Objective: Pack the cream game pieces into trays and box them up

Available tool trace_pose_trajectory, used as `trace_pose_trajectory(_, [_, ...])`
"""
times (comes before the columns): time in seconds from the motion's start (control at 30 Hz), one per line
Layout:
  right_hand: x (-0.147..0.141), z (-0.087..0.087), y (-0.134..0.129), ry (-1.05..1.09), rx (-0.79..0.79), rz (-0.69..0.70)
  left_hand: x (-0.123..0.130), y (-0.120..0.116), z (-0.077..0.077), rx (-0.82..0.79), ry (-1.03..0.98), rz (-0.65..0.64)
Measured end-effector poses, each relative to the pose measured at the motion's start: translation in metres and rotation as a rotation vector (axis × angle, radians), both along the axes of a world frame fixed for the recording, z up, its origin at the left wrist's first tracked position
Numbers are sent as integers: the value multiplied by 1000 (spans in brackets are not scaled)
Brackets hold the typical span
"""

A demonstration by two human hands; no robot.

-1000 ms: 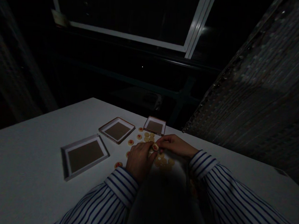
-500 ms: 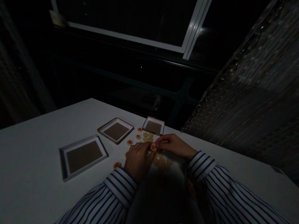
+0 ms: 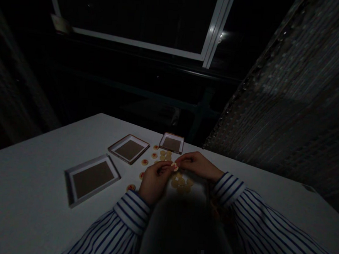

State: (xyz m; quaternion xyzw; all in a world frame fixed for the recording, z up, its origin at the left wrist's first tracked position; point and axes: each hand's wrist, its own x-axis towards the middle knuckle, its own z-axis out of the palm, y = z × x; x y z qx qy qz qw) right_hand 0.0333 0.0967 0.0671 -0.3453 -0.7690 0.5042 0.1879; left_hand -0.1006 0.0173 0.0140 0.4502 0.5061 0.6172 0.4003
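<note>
A round xiangqi piece [image 3: 174,167] with a red character is held up between my two hands. The fingertips of my right hand [image 3: 200,166] pinch its right edge. My left hand [image 3: 154,182] has its thumb and forefinger closed at the left edge. Below the hands lies a loose group of plain-faced pieces [image 3: 181,186]. More plain pieces [image 3: 165,154] sit just beyond the hands. Left of my left hand, several red-marked pieces [image 3: 144,162] lie spaced in a rough line on the white table [image 3: 38,179].
Three shallow box parts with brown bottoms stand on the table: a large one [image 3: 66,187] at the left, a middle one [image 3: 130,162], and a small one [image 3: 170,150] at the back. A beaded curtain [image 3: 275,111] hangs at the right. The room is dim.
My left hand's curled fingers have lifted and opened out a little beside the piece. The piece is turned slightly and looks brighter. The whole view has shifted a little.
</note>
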Motion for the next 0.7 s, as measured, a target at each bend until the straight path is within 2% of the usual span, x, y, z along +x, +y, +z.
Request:
trace_pose_trajectory(0.13, [3, -2, -1, 20, 2, 7, -1, 0, 0, -34, -56, 9])
trace_pose_trajectory(0.33, [12, 5, -4, 34, 102, -24, -1, -1, -1, -37, -102, 13])
trace_pose_trajectory(0.5, [21, 14, -12, 33, 144, -59, 2, -4, 4, -28, -91, 48])
trace_pose_trajectory(0.7, [38, 17, -21, 5, 242, -79, 6, -8, 10, -27, -50, 79])
